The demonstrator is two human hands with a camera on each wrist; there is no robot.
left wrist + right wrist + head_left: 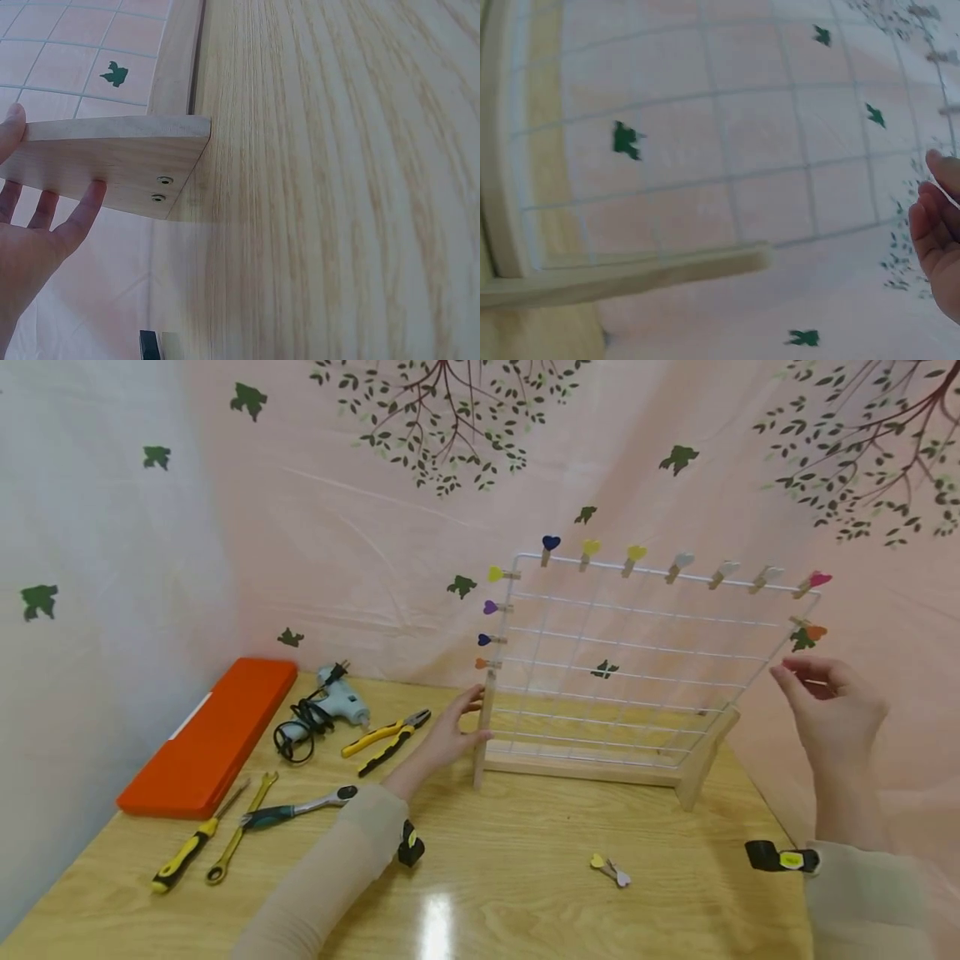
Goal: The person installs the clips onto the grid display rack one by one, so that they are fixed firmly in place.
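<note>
A white wire grid (pixel 600 647) stands in a wooden stand (pixel 585 768), with small heart-topped clothespins along its edges. At the stand's left upright, my left hand (pixel 448 732) grips the board, its digits on the front edge and outer face (pixel 90 154) in the left wrist view. Just outside the grid's right edge my right hand (pixel 840 714) is raised, thumb and fingertips close together, below a clothespin with an orange heart (pixel 816 632). In the right wrist view the right hand (pixel 941 232) shows bent fingers; whether a small thing lies between them I cannot tell.
Two clothespins (pixel 611 870) lie on the table in front of the stand. To the left are an orange case (pixel 210 739), a glue gun (pixel 341 697), pliers (pixel 386 742), a ratchet (pixel 296 810), a wrench (pixel 242 831) and a screwdriver (pixel 197 843). Behind hangs a printed cloth (pixel 360 560).
</note>
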